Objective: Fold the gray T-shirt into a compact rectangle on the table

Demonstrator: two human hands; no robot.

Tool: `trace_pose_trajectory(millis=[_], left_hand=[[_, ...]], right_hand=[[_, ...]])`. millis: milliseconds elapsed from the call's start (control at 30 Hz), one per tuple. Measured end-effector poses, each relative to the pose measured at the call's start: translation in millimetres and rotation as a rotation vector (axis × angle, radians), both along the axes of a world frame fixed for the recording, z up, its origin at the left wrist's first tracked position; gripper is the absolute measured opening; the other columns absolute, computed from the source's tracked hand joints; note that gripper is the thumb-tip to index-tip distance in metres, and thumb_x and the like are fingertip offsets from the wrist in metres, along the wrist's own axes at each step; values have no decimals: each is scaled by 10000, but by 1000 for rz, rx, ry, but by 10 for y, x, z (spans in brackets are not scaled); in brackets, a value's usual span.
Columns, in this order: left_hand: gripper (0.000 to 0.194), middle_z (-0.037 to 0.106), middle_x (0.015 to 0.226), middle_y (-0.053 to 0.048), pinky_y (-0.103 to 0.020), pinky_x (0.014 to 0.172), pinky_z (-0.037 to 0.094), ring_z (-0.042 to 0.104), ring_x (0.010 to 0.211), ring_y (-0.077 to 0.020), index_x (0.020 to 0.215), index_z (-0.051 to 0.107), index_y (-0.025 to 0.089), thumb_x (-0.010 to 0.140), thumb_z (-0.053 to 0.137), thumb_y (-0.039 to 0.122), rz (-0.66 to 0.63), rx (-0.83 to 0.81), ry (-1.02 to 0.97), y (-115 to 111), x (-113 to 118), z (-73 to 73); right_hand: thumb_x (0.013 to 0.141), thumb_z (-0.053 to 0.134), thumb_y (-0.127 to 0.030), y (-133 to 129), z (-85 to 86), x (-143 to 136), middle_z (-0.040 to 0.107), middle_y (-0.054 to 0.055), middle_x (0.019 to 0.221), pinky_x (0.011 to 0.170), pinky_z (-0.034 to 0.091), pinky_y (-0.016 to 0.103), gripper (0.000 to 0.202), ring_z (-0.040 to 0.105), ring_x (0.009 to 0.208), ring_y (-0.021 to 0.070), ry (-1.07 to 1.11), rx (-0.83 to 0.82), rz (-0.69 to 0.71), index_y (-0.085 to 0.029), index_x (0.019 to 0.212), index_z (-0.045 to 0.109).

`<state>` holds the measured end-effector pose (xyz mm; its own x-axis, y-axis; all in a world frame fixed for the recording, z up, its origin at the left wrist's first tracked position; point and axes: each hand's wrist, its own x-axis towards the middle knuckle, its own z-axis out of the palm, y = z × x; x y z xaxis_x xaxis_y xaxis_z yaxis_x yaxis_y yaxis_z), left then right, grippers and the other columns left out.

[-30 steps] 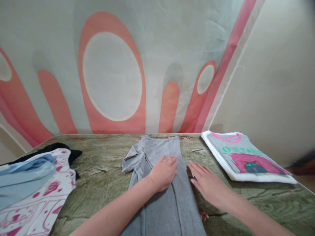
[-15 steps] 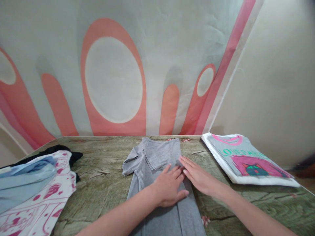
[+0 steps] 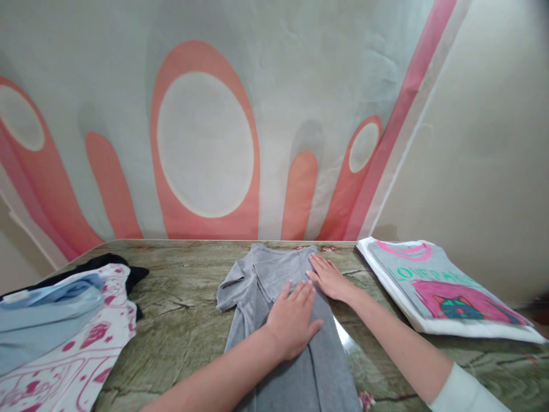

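Toward six o'clock, flattening shirt point(image 3: 295, 375) under left hand point(image 3: 293, 321) and right hand point(image 3: 331, 278) with flat, empty grip; likely needs shirt's ten-o'clock sleeve point(image 3: 234, 289) folded next.

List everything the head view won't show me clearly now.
All in the head view:
Gray T-shirt: lower end cut off by the bottom edge; cloth covered by left hand and right hand.
Black garment: mostly hidden under pink-printed garment.
Folded white garment: top covered by cat-print T-shirt.
Dark thing: dim, cut off by the right edge.
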<state>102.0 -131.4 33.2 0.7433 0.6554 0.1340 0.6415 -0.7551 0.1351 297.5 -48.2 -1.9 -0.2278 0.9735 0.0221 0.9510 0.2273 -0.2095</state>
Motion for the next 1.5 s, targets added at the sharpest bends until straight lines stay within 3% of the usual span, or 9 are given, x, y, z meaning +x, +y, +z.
trace_pose_trajectory(millis=[200,400,700,867,967,1133,1233,1367,1500], left_hand=[[644,283,1443,-101,-433,1077,169,226,1332,-253,1360,342,131,890,206,550,22,31,12,124,-60,-163],[633,285,1443,-97,-438,1079,142,207,1337,-256,1357,352,136,897,187,538,19,6,-4,91,-48,-138],[619,279,1446,-94,-437,1078,138,201,1338,-257,1367,338,143,896,222,528,16,-32,-12,75,-52,-125],[594,323,1424,-108,-461,1049,213,281,1302,-283,1339,376,157,867,337,515,31,-64,-1,139,-107,6],[571,362,1399,-121,-467,1032,245,316,1282,-293,1327,388,159,840,427,454,134,-39,18,273,-225,153],[653,376,1371,-186,-491,957,330,360,1238,-364,1325,378,128,784,507,471,566,-60,85,549,-573,360],[636,480,1256,-230,-475,865,405,481,1126,-369,1278,413,98,784,487,492,770,-121,87,708,-830,395],[563,552,1136,-246,-360,818,433,549,1045,-337,1130,515,71,700,592,426,854,-205,36,901,-1111,343],[321,648,917,-166,-263,660,445,608,902,-292,844,607,109,597,654,309,821,-382,-48,1032,-1266,279]], right_hand=[[881,149,-555,117,-75,21,184,154,1473,1081,139,414,739,159,1352,264,-21,27,-209,-34,1397,239],[878,143,-575,272,-93,-46,122,35,1500,1090,104,414,687,93,1367,219,-10,38,-76,-162,1423,206],[869,126,-604,345,-149,-4,87,65,1504,1088,83,404,717,99,1366,213,-6,-4,-136,-156,1422,207],[858,160,-628,355,-187,-4,113,111,1498,1083,93,413,733,134,1358,251,-13,15,-155,-159,1420,218],[856,170,-635,368,-218,3,145,121,1491,1080,102,420,727,161,1351,261,-6,38,-158,-176,1415,239],[849,196,-639,367,-275,19,207,132,1473,1071,128,459,722,159,1351,276,23,68,-171,-179,1398,286],[857,232,-609,352,-270,32,252,135,1457,1071,143,467,703,158,1351,277,45,146,-188,-147,1377,328],[874,298,-515,285,-153,-50,294,132,1440,1076,154,483,621,184,1342,275,87,281,-112,-117,1345,371],[891,339,-407,101,31,-390,301,96,1443,1087,198,434,539,199,1343,228,187,267,207,-149,1364,342]])
